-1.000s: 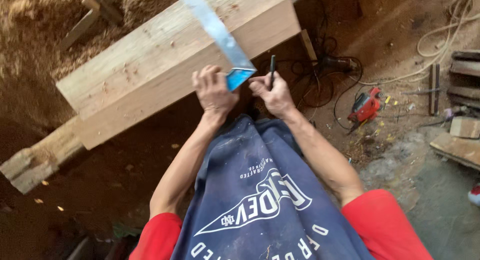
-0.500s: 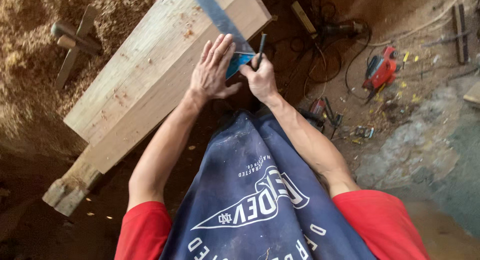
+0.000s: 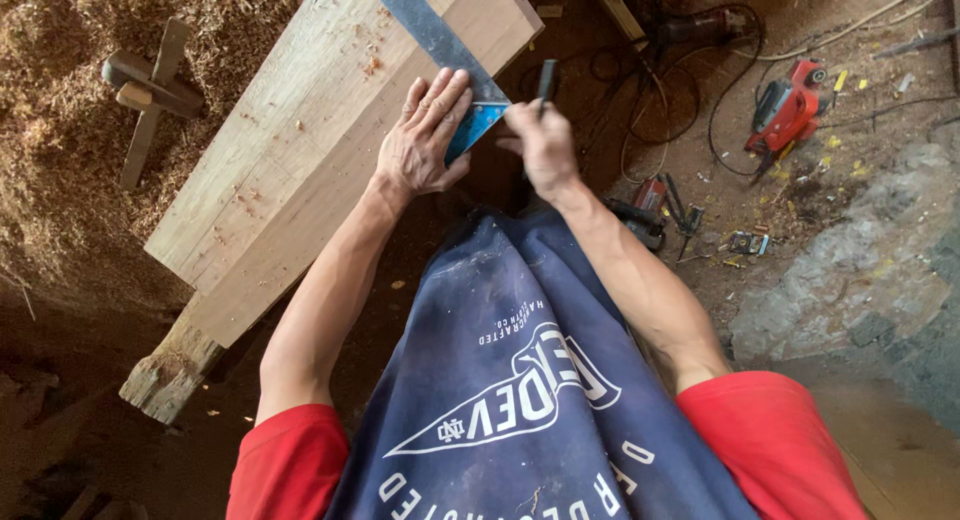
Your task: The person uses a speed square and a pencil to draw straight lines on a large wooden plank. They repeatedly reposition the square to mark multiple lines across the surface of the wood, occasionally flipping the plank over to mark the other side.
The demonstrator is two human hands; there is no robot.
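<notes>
A thick pale wooden beam lies across the view on a rough timber block. A metal try square with a blue stock rests across the beam's near end. My left hand presses flat on the square's stock and the beam's side, fingers spread. My right hand holds a dark pencil upright just beside the square's corner. A dark blue apron and red sleeves fill the lower view.
Sawdust and shavings cover the ground at the left, where a wooden mallet lies. At the right are a red power tool, black cables, small tools, a light rope and a grey stone patch.
My left hand has gone from gripping the square's stock to lying flat on it with fingers spread. My right hand has lifted the pencil slightly. The view has shifted over the beam.
</notes>
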